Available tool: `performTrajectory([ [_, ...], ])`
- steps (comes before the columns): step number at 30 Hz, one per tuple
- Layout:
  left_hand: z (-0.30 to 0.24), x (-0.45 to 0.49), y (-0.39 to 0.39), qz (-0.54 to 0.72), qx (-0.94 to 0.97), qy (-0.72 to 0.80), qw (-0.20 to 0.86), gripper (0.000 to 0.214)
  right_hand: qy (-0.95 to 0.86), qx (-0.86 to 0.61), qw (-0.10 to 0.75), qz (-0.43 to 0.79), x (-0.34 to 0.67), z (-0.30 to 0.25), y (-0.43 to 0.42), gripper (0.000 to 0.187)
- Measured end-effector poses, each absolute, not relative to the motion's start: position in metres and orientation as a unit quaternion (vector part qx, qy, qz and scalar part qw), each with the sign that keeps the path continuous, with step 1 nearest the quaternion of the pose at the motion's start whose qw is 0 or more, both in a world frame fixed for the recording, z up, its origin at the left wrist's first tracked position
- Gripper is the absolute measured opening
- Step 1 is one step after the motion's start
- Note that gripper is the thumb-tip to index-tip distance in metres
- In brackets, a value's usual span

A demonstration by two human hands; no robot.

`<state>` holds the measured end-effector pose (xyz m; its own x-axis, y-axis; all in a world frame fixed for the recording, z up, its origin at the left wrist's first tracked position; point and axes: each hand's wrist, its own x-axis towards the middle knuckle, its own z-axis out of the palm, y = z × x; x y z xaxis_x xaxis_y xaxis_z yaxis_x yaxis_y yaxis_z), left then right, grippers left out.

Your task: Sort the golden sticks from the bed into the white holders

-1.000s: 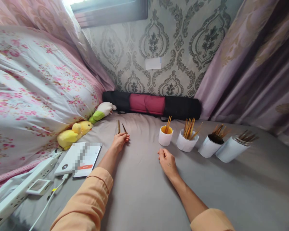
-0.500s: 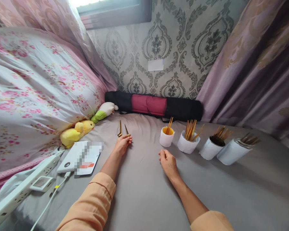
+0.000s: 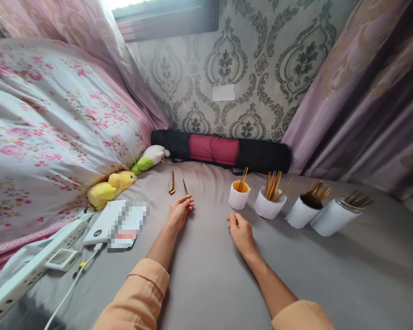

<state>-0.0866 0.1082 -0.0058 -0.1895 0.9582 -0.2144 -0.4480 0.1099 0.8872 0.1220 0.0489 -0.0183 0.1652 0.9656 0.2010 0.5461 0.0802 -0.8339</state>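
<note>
My left hand [image 3: 179,211] rests on the grey bedsheet [image 3: 209,275] and pinches a thin brown stick [image 3: 185,187] that points up and away. A second brown stick [image 3: 172,183] lies loose on the sheet just left of it. My right hand [image 3: 240,232] lies on the sheet with its fingers loosely curled and nothing in them, a little in front of a row of white cups. The nearest cup [image 3: 237,197] has an orange inside. Three more white cups [image 3: 269,205] [image 3: 299,212] [image 3: 331,216] stand to its right. All of them hold brown sticks.
A black and magenta roll bag [image 3: 220,151] lies along the wall. Left of my hands are plush toys [image 3: 106,189], a phone and a power bank [image 3: 115,222], a white power strip [image 3: 27,272] and a floral quilt [image 3: 48,123]. Curtains hang at the right.
My left hand held two sticks; one now lies on the sheet. The hand has shifted slightly right with the other stick. My right hand has stayed put.
</note>
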Motion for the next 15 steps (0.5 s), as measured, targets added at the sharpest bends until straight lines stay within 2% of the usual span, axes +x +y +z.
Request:
performTrajectory([
  [15,-0.010,-0.052,0.079,0.599,0.276,0.441,0.609,0.020,-0.603,-0.630,0.423,0.247,0.123,-0.021,0.050,0.044],
])
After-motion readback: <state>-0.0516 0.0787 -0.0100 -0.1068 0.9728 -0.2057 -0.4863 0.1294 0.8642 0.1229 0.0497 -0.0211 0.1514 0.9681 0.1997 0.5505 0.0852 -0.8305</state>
